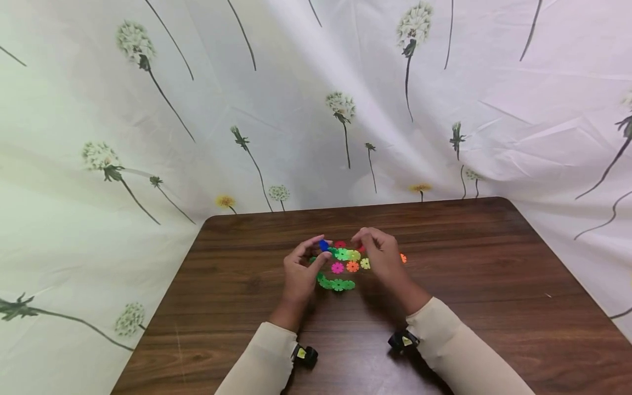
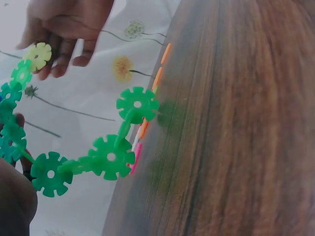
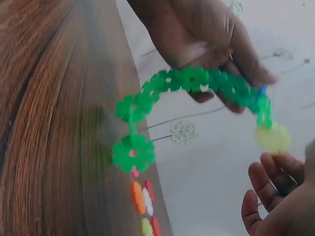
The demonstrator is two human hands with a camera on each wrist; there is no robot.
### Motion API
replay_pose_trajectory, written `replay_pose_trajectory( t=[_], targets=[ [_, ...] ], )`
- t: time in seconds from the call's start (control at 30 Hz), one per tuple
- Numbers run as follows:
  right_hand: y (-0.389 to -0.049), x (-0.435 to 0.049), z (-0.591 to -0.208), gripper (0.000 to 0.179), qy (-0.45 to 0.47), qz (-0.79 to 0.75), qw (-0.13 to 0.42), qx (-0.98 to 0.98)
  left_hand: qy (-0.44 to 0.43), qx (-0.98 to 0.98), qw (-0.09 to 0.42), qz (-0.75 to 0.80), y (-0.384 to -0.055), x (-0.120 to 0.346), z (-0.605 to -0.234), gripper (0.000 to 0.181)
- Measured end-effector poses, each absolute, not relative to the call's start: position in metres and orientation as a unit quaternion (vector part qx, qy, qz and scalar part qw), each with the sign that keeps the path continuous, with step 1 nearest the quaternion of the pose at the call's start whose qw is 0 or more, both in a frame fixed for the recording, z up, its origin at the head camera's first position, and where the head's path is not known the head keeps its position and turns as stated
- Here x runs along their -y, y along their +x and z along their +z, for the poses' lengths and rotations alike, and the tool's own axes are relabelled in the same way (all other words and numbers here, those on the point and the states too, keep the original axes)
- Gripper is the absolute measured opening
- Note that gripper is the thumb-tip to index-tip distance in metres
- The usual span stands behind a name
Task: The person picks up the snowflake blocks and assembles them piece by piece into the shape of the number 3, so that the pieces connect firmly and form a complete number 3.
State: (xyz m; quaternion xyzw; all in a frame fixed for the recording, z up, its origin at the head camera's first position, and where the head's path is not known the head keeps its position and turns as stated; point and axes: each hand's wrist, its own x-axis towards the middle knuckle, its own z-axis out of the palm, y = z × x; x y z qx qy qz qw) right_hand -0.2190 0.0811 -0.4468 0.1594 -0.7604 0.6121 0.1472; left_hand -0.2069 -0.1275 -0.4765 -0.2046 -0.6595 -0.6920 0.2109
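My left hand [image 1: 302, 270] holds a curved chain [image 1: 338, 285] of interlocking flower-shaped plastic discs, raised above the table. Most discs are green. In the left wrist view, a green disc [image 2: 138, 104] forms one hanging end; a yellow disc [image 2: 38, 56] forms the other. A blue disc [image 1: 323, 245] sits by my left thumb. My right hand [image 1: 385, 255] is beside the yellow end, its fingers loosely bent. In the right wrist view its fingertips [image 3: 269, 160] are right by the yellow disc [image 3: 273, 139]; whether they touch cannot be told. No piece shows gripped there.
Loose discs lie on the brown wooden table [image 1: 237, 307] beyond the chain: a pink disc [image 1: 337, 267], an orange disc [image 1: 353, 266], a pale yellow disc [image 1: 365, 264] and a red disc [image 1: 340, 244]. Another orange disc [image 1: 403, 258] lies right of my right hand. A dandelion-print cloth [image 1: 306, 137] hangs behind.
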Motion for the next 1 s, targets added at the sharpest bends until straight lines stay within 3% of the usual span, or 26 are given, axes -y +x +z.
replay_pose_trajectory(
  t=[0.1,0.27,0.43,1.0],
  targets=[
    [-0.228,-0.088,-0.452,0.04,0.108,0.633,0.125,0.756,-0.188,0.656,0.214,-0.699,-0.206,0.128,-0.474,0.033],
    [-0.243,-0.098,-0.469,0.023,0.072,0.609,0.128,0.779,-0.183,0.66,0.221,-0.695,-0.206,0.127,-0.472,0.033],
    [-0.249,-0.105,-0.479,0.012,0.074,0.589,0.13,0.794,-0.186,0.661,0.229,-0.69,-0.206,0.126,-0.472,0.034],
    [-0.264,-0.134,-0.502,0.006,0.094,0.514,0.144,0.84,-0.191,0.666,0.227,-0.685,-0.204,0.124,-0.474,0.035]
  ],
)
